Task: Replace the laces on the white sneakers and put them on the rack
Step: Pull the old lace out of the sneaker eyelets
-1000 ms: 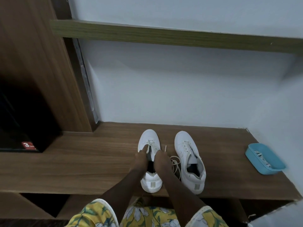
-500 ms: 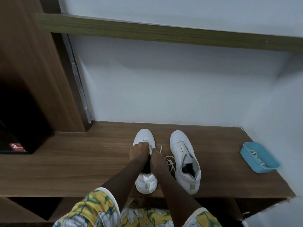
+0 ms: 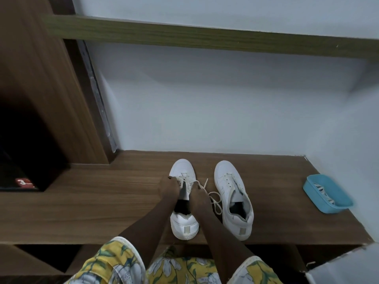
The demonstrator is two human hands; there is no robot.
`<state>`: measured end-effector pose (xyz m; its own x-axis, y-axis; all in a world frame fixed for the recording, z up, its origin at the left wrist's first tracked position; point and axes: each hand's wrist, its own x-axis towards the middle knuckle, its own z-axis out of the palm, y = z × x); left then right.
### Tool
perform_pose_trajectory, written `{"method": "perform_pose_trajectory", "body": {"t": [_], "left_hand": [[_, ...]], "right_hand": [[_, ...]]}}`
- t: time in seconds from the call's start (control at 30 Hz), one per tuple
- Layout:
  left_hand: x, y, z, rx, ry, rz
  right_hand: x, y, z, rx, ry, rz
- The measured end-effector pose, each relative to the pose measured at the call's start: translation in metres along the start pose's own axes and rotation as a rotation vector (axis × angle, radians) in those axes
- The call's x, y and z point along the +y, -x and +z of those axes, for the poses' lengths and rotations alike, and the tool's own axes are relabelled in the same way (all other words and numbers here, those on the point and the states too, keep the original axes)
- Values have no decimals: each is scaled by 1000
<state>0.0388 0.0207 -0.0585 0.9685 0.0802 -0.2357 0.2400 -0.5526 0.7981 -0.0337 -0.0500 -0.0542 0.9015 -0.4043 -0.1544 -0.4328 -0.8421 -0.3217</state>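
Both hands work over one shoe: my left hand (image 3: pixel 168 188) curls its fingers on the lace (image 3: pixel 184 179) at the upper eyelets of the left sneaker (image 3: pixel 182 170), I judge to keep the crossing taut. That sneaker stands toe to the wall on the wooden bench (image 3: pixel 114 193), heel toward me, so the eyelets face up. My right hand (image 3: pixel 198 195) pinches the lace's free end; its slack loops onto the bench between the shoes. Just beside, the right sneaker (image 3: pixel 229 181) stands with eyelets apparently bare. Well apart, far right, a blue tray (image 3: pixel 314 199) holds something striped, too small to tell
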Motion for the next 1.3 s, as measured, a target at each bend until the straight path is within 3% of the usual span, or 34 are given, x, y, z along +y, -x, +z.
{"method": "perform_pose_trajectory", "body": {"t": [0.07, 0.2, 0.27, 0.37, 0.53, 0.6, 0.73, 0.9, 1.0, 1.07, 1.23, 1.3], "left_hand": [[-1, 1, -5, -23, -42, 53], [-3, 8, -12, -71, -421, 455], [-5, 9, -14, -24, -695, 665], [-5, 13, -18, 57, -860, 819], [-9, 10, -20, 91, -888, 744], [-16, 7, -15, 29, -829, 677], [-24, 3, -9, 22, -584, 514], [-28, 0, -15, 80, -211, 184], [-27, 0, -17, 83, -116, 103], [-27, 0, -16, 65, -191, 191], [-28, -2, -14, 58, -522, 650], [-28, -1, -14, 64, -634, 736]], "right_hand": [[0, 1, 1, 3, -8, -3], [1, 1, 2, 24, -12, -14], [1, 1, 2, 28, 1, -19], [1, 1, 2, 27, -27, -11], [0, 1, 1, 14, -40, 1], [0, 1, 0, 3, -17, 5], [0, 2, 2, 0, 42, -13], [2, 1, 2, -16, 52, -13], [3, 1, 1, -14, 52, -12], [2, 1, 2, -10, 47, -4], [1, 2, 2, 4, 32, 14], [1, 2, 1, 7, 20, 17]]}}
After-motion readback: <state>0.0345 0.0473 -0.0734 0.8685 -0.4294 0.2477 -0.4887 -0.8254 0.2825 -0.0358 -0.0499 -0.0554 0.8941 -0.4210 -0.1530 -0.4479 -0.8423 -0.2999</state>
